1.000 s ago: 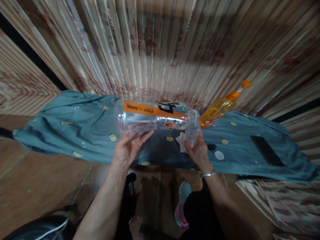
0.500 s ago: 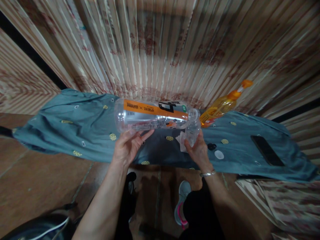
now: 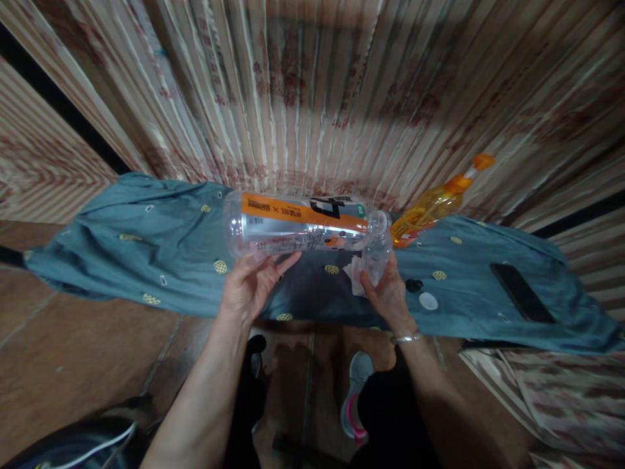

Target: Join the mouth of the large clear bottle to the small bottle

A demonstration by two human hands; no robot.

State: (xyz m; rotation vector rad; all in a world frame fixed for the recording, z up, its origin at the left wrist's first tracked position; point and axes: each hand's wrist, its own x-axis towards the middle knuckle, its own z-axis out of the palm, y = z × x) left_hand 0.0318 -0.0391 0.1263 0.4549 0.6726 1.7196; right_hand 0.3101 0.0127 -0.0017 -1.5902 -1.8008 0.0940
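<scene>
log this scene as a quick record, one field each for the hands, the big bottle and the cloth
left hand: holds large bottle
right hand: holds small clear container
large bottle: sideways, orange-and-silver label, right end near the container
cloth: blue-green; bears orange-topped pump bottle, dark phone, white disc

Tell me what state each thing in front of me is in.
Large labelled plastic bottle: on its side, held by left hand
Small clear bottle: held by right hand, contents unclear
Orange pump bottle: pump fitted, amber liquid inside
Smartphone: lying flat, dark
Black cap-like piece: lying loose
White disc: lying flat
Patterned cloth: draped, wrinkled
</scene>
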